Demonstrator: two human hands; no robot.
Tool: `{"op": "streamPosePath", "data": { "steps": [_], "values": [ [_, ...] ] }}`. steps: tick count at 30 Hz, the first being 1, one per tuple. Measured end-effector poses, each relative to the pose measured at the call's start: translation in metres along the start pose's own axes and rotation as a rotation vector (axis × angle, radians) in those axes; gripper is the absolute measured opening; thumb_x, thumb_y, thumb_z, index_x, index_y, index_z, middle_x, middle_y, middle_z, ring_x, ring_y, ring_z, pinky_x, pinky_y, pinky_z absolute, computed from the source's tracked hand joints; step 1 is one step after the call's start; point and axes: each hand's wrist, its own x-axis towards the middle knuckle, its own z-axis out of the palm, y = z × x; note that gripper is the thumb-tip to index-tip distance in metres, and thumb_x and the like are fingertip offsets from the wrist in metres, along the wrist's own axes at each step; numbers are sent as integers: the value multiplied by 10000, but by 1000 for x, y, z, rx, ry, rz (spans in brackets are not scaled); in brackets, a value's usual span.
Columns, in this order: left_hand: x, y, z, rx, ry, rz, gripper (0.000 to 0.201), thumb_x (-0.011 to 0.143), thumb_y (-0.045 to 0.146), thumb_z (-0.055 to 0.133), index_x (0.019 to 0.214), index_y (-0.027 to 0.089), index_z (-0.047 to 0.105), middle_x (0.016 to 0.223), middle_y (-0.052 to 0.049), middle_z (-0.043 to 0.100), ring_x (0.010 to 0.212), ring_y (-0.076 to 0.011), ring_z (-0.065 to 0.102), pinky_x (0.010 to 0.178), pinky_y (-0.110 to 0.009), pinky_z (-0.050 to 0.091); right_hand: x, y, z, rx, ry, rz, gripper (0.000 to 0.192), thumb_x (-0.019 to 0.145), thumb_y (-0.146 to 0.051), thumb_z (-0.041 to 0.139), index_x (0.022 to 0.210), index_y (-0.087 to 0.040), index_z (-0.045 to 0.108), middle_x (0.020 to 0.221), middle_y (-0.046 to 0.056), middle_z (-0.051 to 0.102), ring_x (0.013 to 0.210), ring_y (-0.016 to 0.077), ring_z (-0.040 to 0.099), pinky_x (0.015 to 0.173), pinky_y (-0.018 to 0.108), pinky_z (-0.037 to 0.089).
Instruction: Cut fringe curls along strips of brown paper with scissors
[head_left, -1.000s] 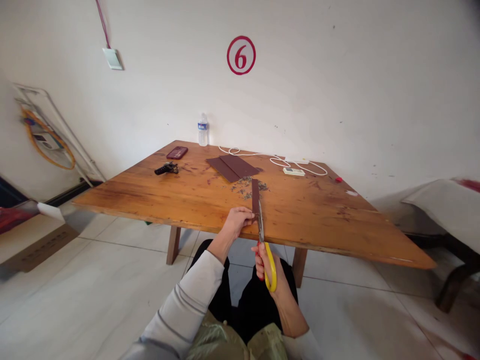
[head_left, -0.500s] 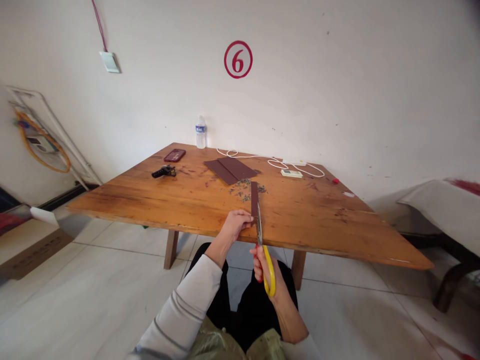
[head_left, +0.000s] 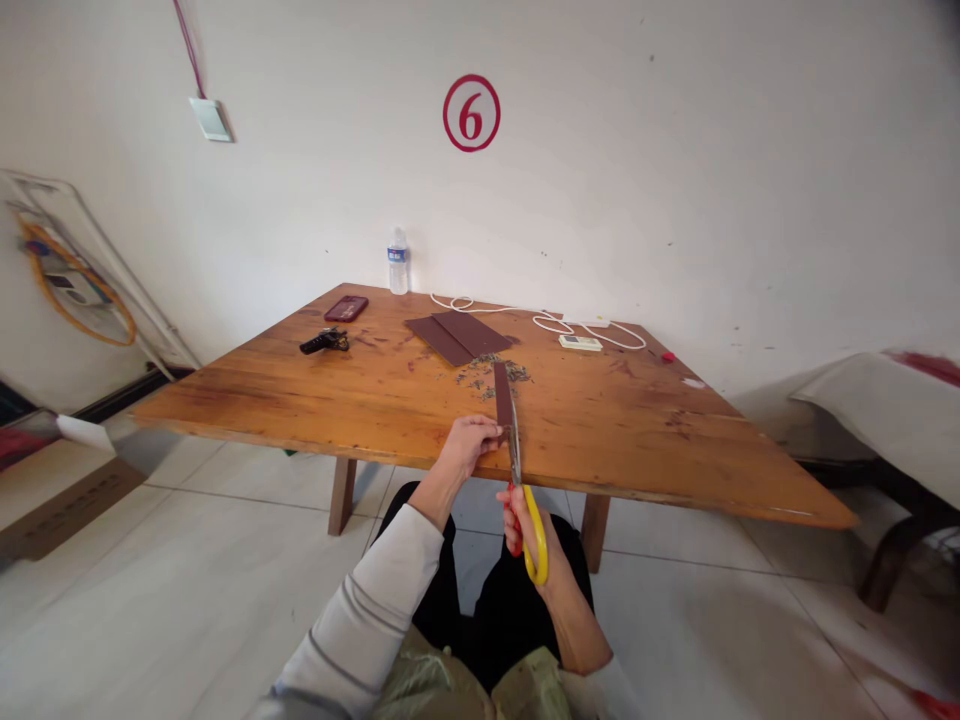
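Head view: left hand (head_left: 472, 443) pinches brown strip (head_left: 502, 391), right hand (head_left: 534, 538) grips scissors (head_left: 523, 492); water bottle (head_left: 397, 262) stands capped.

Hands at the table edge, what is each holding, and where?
Left hand pinches the brown strip's near end; right hand grips yellow-handled scissors by their handles.

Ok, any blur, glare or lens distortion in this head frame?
Head view: wide-angle lens bends the table edges and stretches the corners; soft even light, faint sheen on the wood, no harsh glare; left hand, strip and scissors sharp; right edge slightly smeared.
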Motion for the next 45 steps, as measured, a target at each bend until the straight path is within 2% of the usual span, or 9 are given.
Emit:
{"op": "streamPosePath", "data": {
  "steps": [5,10,14,19,22,26,34,39,45],
  "values": [
    [-2,1,0,15,-18,1,291,520,71,940,529,161,664,543,-15,650,559,-127,639,614,-249,533,2,1,-2,-9,-6,-9,835,524,-945,891,851,-194,727,521,-86,487,385,64,372,393,197,256],
    [-1,1,1,28,-8,-1,271,554,43,899,507,155,658,515,-17,634,527,-111,601,588,-240,493,1,-1,1,-1,-11,5,924,406,-1009,861,823,-198,708,498,-120,438,372,47,339,382,192,262],
    [0,-1,1,26,17,-5,252,583,21,879,530,152,670,549,-24,664,542,-121,634,639,-260,532,-2,-4,3,4,-18,53,955,372,-1036,838,813,-202,688,483,-154,375,362,36,294,373,179,234],
    [1,-1,1,24,25,-6,283,589,16,911,547,154,667,565,-16,668,542,-116,629,695,-283,569,-2,-5,5,12,-7,52,998,330,-1055,816,816,-193,689,481,-139,422,358,39,317,362,183,241],
    [0,0,1,18,13,-5,292,578,29,921,535,157,662,563,-11,661,553,-114,626,698,-279,572,-1,-4,5,21,-4,13,956,378,-1013,859,831,-186,702,496,-120,469,367,49,372,371,186,280],
    [-1,2,1,15,-2,-5,261,551,40,917,540,155,684,576,-21,675,586,-126,643,671,-266,560,0,-3,3,31,-17,6,882,444,-961,902,830,-189,718,508,-107,498,366,45,365,372,187,281],
    [0,0,0,19,2,4,253,560,43,888,510,150,665,504,-1,610,512,-99,558,595,-248,513,-1,-6,3,33,-23,71,1029,261,-1055,824,797,-186,698,478,-137,420,359,31,300,353,177,239],
    [0,0,2,-6,27,8,252,559,35,875,511,158,660,537,3,630,531,-97,561,663,-283,600,0,-4,3,40,-20,17,1051,295,-1065,815,837,-168,726,526,-109,478,383,42,374,361,183,289],
    [-1,0,2,-14,32,16,267,566,40,874,496,159,645,514,11,597,514,-88,542,671,-284,621,3,2,0,29,-44,1,929,443,-983,891,863,-168,742,552,-82,521,402,59,408,378,198,318]
  ]
}}
